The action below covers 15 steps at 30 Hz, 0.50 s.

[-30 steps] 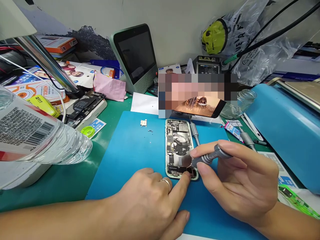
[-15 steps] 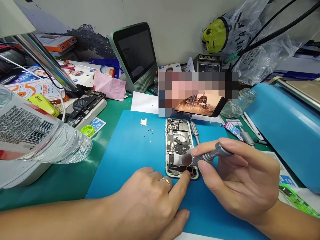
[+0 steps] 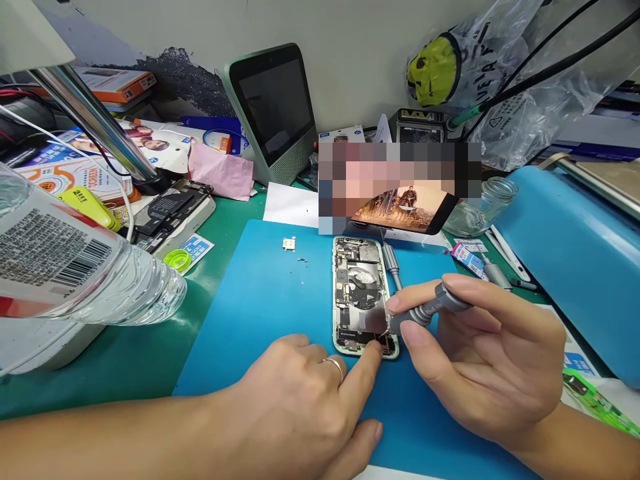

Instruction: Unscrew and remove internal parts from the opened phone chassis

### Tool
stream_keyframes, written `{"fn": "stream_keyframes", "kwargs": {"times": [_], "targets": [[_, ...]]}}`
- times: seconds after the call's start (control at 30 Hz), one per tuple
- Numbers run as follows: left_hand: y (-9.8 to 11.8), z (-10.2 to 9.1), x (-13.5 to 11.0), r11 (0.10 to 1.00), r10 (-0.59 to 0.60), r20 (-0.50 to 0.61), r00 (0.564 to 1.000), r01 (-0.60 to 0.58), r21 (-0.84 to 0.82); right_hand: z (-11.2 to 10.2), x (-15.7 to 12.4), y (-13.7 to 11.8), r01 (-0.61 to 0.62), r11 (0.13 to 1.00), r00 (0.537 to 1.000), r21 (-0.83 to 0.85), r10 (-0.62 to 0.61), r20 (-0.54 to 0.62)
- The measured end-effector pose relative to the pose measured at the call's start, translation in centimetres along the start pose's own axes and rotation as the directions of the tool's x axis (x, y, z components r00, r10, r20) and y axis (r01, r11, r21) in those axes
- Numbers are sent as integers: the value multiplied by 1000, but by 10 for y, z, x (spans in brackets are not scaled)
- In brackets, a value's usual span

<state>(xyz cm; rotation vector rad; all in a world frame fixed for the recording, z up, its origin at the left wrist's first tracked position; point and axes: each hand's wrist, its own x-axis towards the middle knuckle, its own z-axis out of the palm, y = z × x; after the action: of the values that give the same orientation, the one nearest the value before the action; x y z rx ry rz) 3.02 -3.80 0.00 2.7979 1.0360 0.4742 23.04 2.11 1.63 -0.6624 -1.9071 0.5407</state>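
Note:
An opened smartphone (image 3: 356, 303) lies on the blue mat (image 3: 235, 320) with its inner parts showing. My left hand (image 3: 305, 393) wears a ring and rests its outstretched index finger on the phone's lower right corner; the other fingers are bent and hold nothing. Between thumb and fingers, my right hand (image 3: 490, 360) grips a grey screwdriver (image 3: 425, 311), tilted, its tip at the phone's lower right part. A small metal piece (image 3: 289, 244) and several tiny parts (image 3: 302, 260) lie left of the phone. Another screwdriver (image 3: 393, 263) lies along the phone's right side.
A large water bottle (image 3: 75, 260) leans in from the left, near a lamp post (image 3: 100, 123). At the back stand a smart display (image 3: 275, 110) and a phone playing a video (image 3: 400, 207). A glass jar (image 3: 473, 217) and a blue case (image 3: 575, 267) are at the right.
The whole view has shifted slightly to the right. Both hands keep nearly the same pose, with the screwdriver still at the phone's lower right.

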Motion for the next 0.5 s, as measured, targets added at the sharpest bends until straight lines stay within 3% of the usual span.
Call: {"fn": "stream_keyframes", "kwargs": {"times": [0.5], "targets": [[-7, -7, 6, 995, -13, -16, 1000, 11, -102, -1, -2, 0, 3, 1000, 1000, -3, -3, -28]]}}
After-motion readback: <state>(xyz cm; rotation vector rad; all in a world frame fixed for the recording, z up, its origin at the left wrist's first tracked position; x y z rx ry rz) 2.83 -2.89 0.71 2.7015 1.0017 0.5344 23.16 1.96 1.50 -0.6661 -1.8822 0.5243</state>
